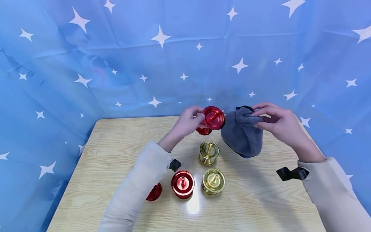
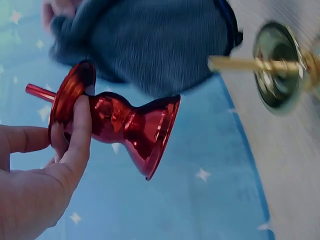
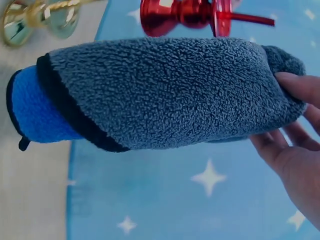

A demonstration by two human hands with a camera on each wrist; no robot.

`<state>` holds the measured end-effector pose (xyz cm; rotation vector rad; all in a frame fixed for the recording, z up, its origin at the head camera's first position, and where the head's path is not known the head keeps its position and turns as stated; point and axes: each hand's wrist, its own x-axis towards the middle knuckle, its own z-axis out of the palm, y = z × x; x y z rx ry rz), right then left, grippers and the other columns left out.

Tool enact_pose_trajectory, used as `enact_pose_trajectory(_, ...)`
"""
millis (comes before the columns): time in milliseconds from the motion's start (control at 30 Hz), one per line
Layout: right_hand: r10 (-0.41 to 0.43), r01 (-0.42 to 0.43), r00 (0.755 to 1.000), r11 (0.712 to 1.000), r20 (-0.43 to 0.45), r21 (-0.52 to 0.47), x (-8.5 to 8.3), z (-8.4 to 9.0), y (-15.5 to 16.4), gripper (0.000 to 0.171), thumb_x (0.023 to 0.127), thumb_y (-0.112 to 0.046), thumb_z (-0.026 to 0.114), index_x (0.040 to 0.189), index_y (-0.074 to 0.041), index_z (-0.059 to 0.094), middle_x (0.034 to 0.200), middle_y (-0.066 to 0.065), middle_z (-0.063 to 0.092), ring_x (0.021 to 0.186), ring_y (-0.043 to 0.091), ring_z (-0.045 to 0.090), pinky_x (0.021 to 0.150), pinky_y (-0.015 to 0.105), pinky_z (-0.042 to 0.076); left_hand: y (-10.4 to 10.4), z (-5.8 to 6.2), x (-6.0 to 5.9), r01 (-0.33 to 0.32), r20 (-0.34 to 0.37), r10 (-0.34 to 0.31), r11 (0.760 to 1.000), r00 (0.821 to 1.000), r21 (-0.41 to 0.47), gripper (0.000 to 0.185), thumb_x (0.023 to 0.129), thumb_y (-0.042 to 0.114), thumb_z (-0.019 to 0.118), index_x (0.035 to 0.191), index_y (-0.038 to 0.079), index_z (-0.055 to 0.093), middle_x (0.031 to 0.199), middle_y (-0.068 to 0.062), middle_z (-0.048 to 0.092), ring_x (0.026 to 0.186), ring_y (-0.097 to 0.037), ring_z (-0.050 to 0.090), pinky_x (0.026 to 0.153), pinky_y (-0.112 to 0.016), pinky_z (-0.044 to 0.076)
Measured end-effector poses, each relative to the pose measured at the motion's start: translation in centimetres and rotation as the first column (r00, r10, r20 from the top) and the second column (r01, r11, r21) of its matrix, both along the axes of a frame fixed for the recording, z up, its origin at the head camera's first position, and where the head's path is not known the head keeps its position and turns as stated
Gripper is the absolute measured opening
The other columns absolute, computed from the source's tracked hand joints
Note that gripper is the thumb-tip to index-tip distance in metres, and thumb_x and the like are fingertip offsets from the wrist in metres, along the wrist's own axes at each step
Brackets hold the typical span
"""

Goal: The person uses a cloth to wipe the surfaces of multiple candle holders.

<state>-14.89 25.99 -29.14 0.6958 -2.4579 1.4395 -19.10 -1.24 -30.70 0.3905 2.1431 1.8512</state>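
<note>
Our left hand (image 1: 188,121) pinches 1 shiny red metal spool (image 1: 213,118) by its flange, raised above the light wooden table (image 1: 116,135); our right hand (image 1: 278,121) grips the bunched grey fleece cloth (image 1: 242,137) just beside it. We see 2 gold metal spools (image 1: 209,152) standing below.

Staged tabletop (image 1: 116,141), starry blue backdrop (image 1: 145,64)

my left hand (image 1: 189,121): grips a red spool (image 1: 213,118)
my right hand (image 1: 275,120): pinches a grey cloth (image 1: 242,135), raised beside it
</note>
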Motion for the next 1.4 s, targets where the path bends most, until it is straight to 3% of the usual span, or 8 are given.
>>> enact_pose_trajectory(233, 0.112, -0.113, 0.993, 0.993, -0.033, -0.036, 0.2, 0.7, -2.8, 0.023, 0.073, 0.024, 0.057, 0.091, 0.012, 0.062, 0.112, 0.005, 0.054, 0.088, 0.009, 0.06, 0.072, 0.018, 0.05, 0.3, 0.7, 1.7, 0.052, -0.055, -0.052, 0.999, 0.997, 0.005, 0.028, 0.095, 0.0, 0.042, 0.121, -0.008, 0.047, 0.093, -0.018, 0.056, 0.082, -0.028, 0.064, 0.073, -0.033, 0.053)
enact_pose_trajectory(500, 0.049, -0.049, 0.996, 0.999, 0.079, 0.0, 0.4, 0.4, -4.8, 0.033, 0.076, 0.011, 0.066, 0.108, 0.005, 0.061, 0.117, 0.011, 0.053, 0.092, 0.006, 0.058, 0.071, 0.019, 0.051, 0.0, 0.3, 2.4, 0.059, -0.129, -0.06, 0.998, 0.99, -0.014, 0.023, 0.095, 0.0, 0.043, 0.115, -0.007, 0.051, 0.09, -0.015, 0.051, 0.081, -0.026, 0.064, 0.072, -0.037, 0.053)
enact_pose_trajectory(733, 0.062, -0.064, 0.998, 0.995, 0.027, 0.08, 0.4, 0.1, -5.6, 0.04, 0.072, 0.012, 0.07, 0.11, 0.002, 0.062, 0.118, 0.015, 0.054, 0.089, 0.008, 0.053, 0.073, 0.013, 0.047, -0.3, 0.0, 2.7, 0.063, -0.294, -0.095, 0.991, 0.951, -0.115, 0.02, 0.093, 0.001, 0.045, 0.11, -0.007, 0.053, 0.086, -0.014, 0.057, 0.072, -0.026, 0.059, 0.063, -0.026, 0.049)
enact_pose_trajectory(867, 0.048, -0.051, 0.998, 0.991, 0.027, 0.12, 0.4, -0.1, -5.9, 0.038, 0.072, 0.012, 0.07, 0.108, 0.001, 0.064, 0.117, 0.013, 0.055, 0.087, 0.008, 0.051, 0.069, 0.013, 0.046, -0.4, -0.1, 2.9, 0.063, -0.342, -0.116, 0.985, 0.933, -0.161, 0.02, 0.093, 0.002, 0.046, 0.109, -0.006, 0.054, 0.083, -0.012, 0.057, 0.066, -0.023, 0.054, 0.056, -0.021, 0.042)
enact_pose_trajectory(1167, 0.021, -0.025, 0.999, 0.988, 0.03, 0.155, 0.4, -0.6, -6.7, 0.035, 0.072, 0.011, 0.069, 0.104, -0.002, 0.065, 0.112, 0.012, 0.059, 0.082, 0.012, 0.051, 0.063, 0.018, 0.044, -0.2, -0.3, 3.1, 0.049, -0.359, -0.119, 0.979, 0.926, -0.198, 0.02, 0.093, 0.001, 0.046, 0.11, -0.006, 0.054, 0.082, -0.011, 0.055, 0.067, -0.023, 0.054, 0.057, -0.021, 0.043)
enact_pose_trajectory(1400, 0.053, -0.055, 0.995, 0.998, 0.088, 0.023, 0.4, -1.1, -7.0, 0.033, 0.071, 0.017, 0.066, 0.101, 0.003, 0.061, 0.106, 0.018, 0.06, 0.082, 0.013, 0.057, 0.067, 0.018, 0.049, 0.3, -0.5, 3.2, 0.023, -0.335, -0.094, 0.978, 0.938, -0.208, 0.021, 0.093, 0.003, 0.045, 0.111, -0.005, 0.054, 0.083, -0.01, 0.055, 0.069, -0.022, 0.055, 0.058, -0.02, 0.044)
